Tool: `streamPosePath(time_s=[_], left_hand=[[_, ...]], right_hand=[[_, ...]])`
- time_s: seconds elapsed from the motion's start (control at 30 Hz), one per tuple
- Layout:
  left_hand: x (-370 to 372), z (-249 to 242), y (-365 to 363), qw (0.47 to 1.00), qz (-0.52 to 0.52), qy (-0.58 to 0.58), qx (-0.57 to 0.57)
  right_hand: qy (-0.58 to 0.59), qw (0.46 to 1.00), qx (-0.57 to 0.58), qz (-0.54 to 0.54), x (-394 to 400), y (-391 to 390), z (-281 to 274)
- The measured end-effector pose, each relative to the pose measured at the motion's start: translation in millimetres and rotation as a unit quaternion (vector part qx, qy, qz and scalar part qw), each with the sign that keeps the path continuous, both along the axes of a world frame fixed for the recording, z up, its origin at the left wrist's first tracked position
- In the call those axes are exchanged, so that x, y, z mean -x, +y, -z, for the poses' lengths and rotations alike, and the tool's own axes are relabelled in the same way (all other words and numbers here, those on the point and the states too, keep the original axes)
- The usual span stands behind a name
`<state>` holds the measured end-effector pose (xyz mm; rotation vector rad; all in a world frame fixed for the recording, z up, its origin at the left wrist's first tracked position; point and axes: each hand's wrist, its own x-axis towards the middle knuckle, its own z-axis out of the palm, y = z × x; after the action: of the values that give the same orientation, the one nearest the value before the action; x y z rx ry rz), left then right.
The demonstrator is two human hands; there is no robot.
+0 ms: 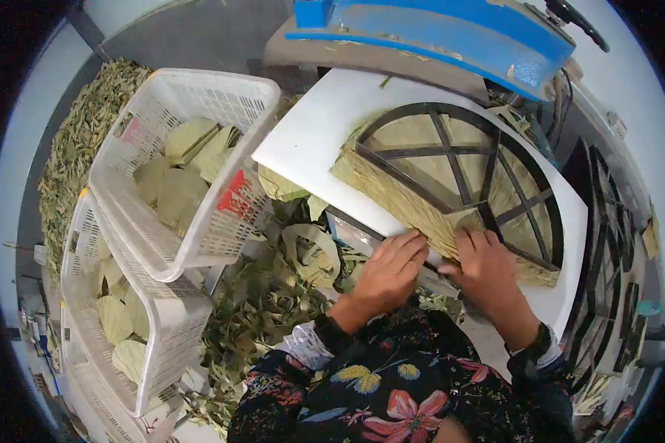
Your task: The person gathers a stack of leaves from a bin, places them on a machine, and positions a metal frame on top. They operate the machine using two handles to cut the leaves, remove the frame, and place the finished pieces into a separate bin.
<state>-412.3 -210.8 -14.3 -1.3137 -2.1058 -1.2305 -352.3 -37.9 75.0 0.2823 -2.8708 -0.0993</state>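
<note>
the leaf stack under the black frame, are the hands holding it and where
Both the left hand and right hand press on the near straight edge of the leaf stack, beside the black frame. Whether the fingers actually grip it cannot be told.

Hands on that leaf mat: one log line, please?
left hand: on mat edge | right hand: on mat, by frame | board: under mat

Left hand flat, fingers together pointing forward, right hand beside it, palm down, fingers curled
</note>
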Motion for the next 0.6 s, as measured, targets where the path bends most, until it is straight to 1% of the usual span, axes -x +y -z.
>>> streamPosePath(time_s=[0.03, 0.1, 0.13, 0.2, 0.23, 0.3, 0.33, 0.4, 0.53, 0.6], left_hand=[[-0.9, 1.4, -0.5, 1.0, -0.001, -0.003, -0.004], [-3.1, 3.8, -3.4, 0.999, 0.032, -0.009, -0.001], [-4.0, 4.2, -3.1, 0.999, 0.032, -0.012, -0.003], [-5.2, 1.2, -1.1, 0.999, 0.04, -0.005, 0.0], [-5.3, -0.2, 0.5, 0.999, 0.039, -0.006, -0.003], [-5.9, -3.8, 4.5, 1.0, 0.01, 0.016, -0.002], [-6.1, -6.6, 6.1, 1.0, 0.007, 0.015, -0.004], [-7.3, -10.9, 9.1, 1.0, -0.011, 0.014, 0.006], [-6.5, -5.1, 15.2, 0.999, -0.023, 0.029, 0.015], [-6.4, -4.0, 16.7, 0.996, -0.04, 0.069, 0.043]], right_hand=[[-0.003, 1.0, -0.004, -0.001, 0.0, -0.4, -1.0], [-0.027, 0.999, 0.024, 0.009, 0.1, 0.0, -2.0], [-0.029, 0.999, 0.021, 0.01, -0.1, 2.0, 0.2], [-0.057, 0.997, -0.009, 0.051, -0.1, 9.3, 5.1], [-0.058, 0.997, -0.012, 0.05, 0.1, 12.8, 6.8], [-0.052, 0.995, 0.057, 0.063, 0.9, 18.2, 8.4], [-0.053, 0.995, 0.054, 0.06, 1.4, 18.3, 7.5], [-0.028, 0.995, 0.089, 0.043, 1.8, 17.9, 6.2], [-0.01, 0.994, 0.097, 0.047, 2.8, 19.5, 10.3], [-0.043, 0.993, 0.048, 0.101, 2.4, 12.0, 5.6]])
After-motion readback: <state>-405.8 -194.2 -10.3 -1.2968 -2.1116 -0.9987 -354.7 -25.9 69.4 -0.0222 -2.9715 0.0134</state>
